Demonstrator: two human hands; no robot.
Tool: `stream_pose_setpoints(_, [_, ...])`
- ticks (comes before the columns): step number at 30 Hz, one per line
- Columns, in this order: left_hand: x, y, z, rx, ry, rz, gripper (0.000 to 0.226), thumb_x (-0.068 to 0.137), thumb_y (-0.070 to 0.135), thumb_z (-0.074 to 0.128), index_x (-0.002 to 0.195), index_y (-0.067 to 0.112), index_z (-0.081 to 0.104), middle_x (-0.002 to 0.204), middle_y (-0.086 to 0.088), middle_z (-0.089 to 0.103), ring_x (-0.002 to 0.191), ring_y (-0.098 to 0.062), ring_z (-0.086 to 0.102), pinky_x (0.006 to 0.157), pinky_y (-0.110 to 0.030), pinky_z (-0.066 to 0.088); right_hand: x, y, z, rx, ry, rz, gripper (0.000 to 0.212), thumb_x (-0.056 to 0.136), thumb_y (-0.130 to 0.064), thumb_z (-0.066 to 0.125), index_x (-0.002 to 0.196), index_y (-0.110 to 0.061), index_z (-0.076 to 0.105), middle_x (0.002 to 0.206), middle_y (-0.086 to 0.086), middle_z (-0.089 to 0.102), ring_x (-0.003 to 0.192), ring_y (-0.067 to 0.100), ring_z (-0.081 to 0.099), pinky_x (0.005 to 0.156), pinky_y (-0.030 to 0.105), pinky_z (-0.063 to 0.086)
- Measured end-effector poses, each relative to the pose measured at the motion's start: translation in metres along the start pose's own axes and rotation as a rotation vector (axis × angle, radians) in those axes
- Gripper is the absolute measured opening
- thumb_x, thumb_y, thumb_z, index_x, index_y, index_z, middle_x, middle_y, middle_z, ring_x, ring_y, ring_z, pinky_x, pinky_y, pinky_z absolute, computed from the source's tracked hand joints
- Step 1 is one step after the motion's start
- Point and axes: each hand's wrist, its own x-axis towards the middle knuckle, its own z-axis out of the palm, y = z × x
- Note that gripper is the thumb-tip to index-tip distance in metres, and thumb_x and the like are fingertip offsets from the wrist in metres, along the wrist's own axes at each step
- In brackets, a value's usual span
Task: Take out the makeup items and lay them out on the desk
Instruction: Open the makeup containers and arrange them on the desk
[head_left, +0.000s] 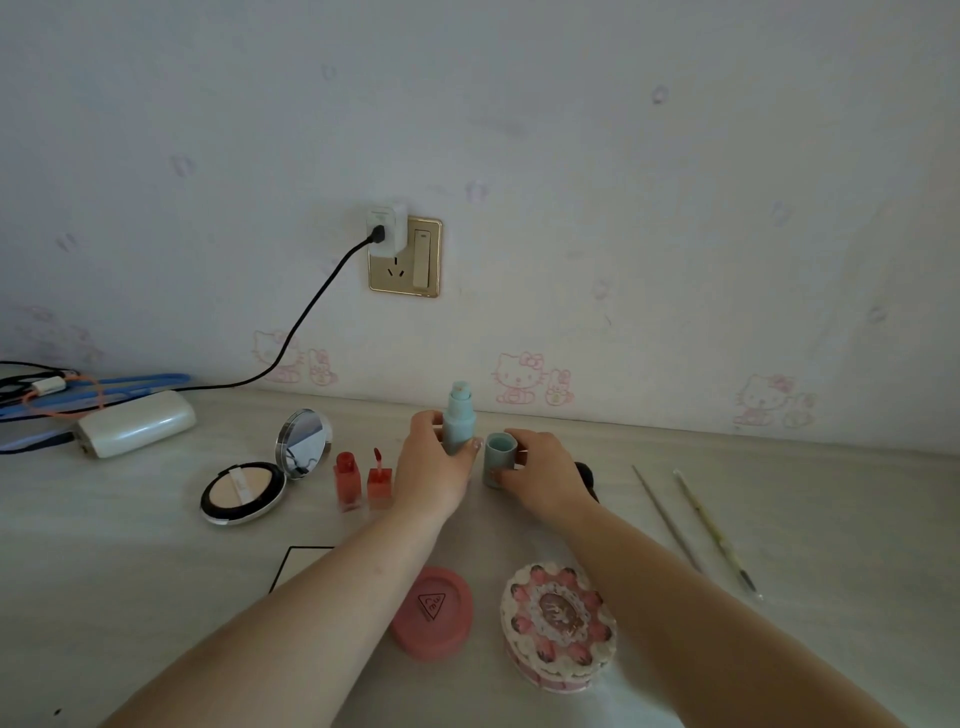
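Observation:
My left hand (434, 467) grips a teal pump bottle (459, 418), upright near the wall with its nozzle bare. Just right of it my right hand (540, 475) holds the bottle's teal cap (498, 457), mouth up on the desk. To the left stand a red lip tint bottle (346, 480) and its applicator cap (379, 480), then an open powder compact (249, 491) with a raised mirror. Closer to me lie a round pink compact (436, 613) and a strawberry cake-shaped case (558, 626). Two thin brushes (691, 525) lie at the right.
A white power bank (135, 423) and tangled cables (57, 389) sit at the back left, with a black cord running up to the wall socket (405, 257). A dark object (587, 475) shows behind my right hand. A black-edged sheet (298, 566) lies under my left forearm.

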Motion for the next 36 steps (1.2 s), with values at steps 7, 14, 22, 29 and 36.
stream_pose_setpoints(7, [-0.007, 0.006, -0.002, -0.042, -0.086, -0.029, 0.070, 0.084, 0.022, 0.068, 0.141, 0.008, 0.029, 0.128, -0.003, 0.052, 0.117, -0.022, 0.053, 0.089, -0.029, 0.042, -0.017, -0.009, -0.017, 0.012, -0.018, 0.017, 0.076, 0.080, -0.035, 0.070, 0.142, -0.012, 0.035, 0.140, 0.004, 0.042, 0.124, 0.016, 0.049, 0.100, 0.029, 0.041])
stream_pose_setpoints(14, [-0.058, 0.017, -0.020, -0.100, -0.099, 0.112, 0.064, 0.086, 0.021, 0.066, 0.139, 0.024, 0.030, 0.127, 0.013, 0.041, 0.116, -0.007, 0.042, 0.094, -0.013, 0.036, -0.050, 0.004, -0.084, 0.063, 0.084, 0.042, 0.073, 0.084, -0.039, 0.066, 0.145, -0.016, 0.032, 0.146, -0.002, 0.041, 0.129, 0.009, 0.045, 0.098, 0.024, 0.035])
stream_pose_setpoints(22, [-0.080, 0.040, -0.019, 0.266, -0.383, 0.608, 0.032, 0.090, 0.016, 0.059, 0.121, 0.025, 0.059, 0.119, 0.016, 0.057, 0.111, 0.006, 0.050, 0.099, -0.010, 0.036, -0.072, 0.034, -0.132, -0.068, 0.150, 0.122, 0.053, 0.086, -0.029, 0.066, 0.134, -0.012, 0.051, 0.134, 0.004, 0.056, 0.120, 0.015, 0.054, 0.103, 0.028, 0.036])
stream_pose_setpoints(29, [-0.037, 0.052, 0.040, 0.960, -0.494, 1.080, 0.032, 0.086, 0.003, 0.054, 0.111, 0.020, 0.065, 0.107, 0.000, 0.066, 0.103, -0.023, 0.060, 0.086, -0.039, 0.048, -0.085, 0.047, -0.148, -0.531, -0.028, 0.174, 0.031, 0.085, -0.026, 0.065, 0.115, -0.023, 0.063, 0.111, -0.006, 0.068, 0.107, 0.012, 0.060, 0.093, 0.023, 0.043])
stream_pose_setpoints(36, [-0.026, 0.046, 0.076, 1.263, -0.566, 1.359, 0.018, 0.065, 0.007, 0.071, 0.073, 0.023, 0.070, 0.072, 0.005, 0.068, 0.071, -0.021, 0.066, 0.072, -0.033, 0.054, -0.077, 0.055, -0.134, -0.822, -0.127, 0.224, 0.039, 0.085, -0.027, 0.060, 0.122, -0.020, 0.053, 0.118, 0.004, 0.063, 0.112, 0.026, 0.057, 0.089, 0.034, 0.048])
